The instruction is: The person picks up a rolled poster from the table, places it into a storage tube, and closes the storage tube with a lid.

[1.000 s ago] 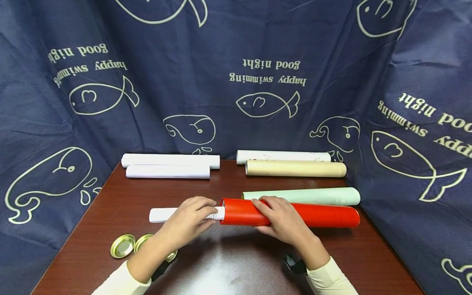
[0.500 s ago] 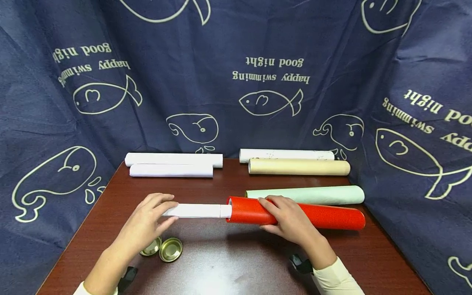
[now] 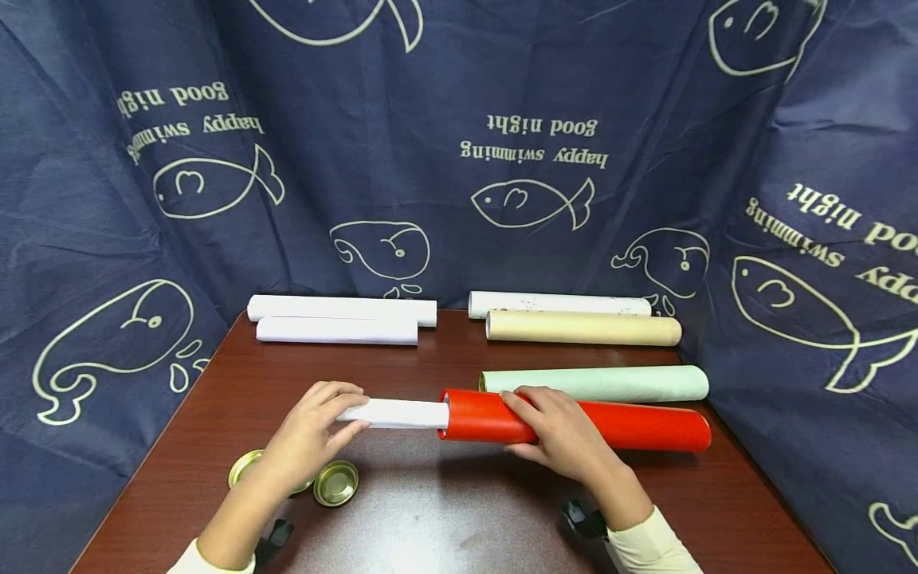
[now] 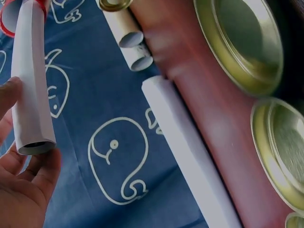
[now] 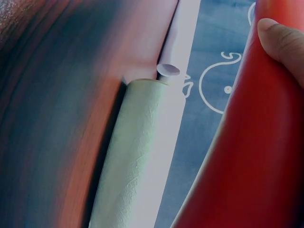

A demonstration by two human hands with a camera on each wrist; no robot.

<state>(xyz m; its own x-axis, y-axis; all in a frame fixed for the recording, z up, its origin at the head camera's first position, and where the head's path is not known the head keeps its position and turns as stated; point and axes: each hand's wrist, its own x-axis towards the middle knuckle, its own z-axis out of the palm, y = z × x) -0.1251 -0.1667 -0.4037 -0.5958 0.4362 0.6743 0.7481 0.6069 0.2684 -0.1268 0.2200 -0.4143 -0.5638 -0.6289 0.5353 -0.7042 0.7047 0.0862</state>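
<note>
Head: brown table (image 3: 459, 502), navy curtain (image 3: 402, 179), left grip (image 3: 304, 434) around paper (image 3: 409, 414), right grip (image 3: 555, 430) around red tube (image 3: 645, 425).

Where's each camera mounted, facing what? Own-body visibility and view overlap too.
Head: worn on the head, facing forward and down at the table; left hand, right hand and sleeves show.
Left wrist: on that wrist, facing the white roll; left hand's fingers show.
Right wrist: on that wrist, facing the red tube and mint tube; part of the right hand shows.
Shared, head and left wrist: white roll, gold lids.
</note>
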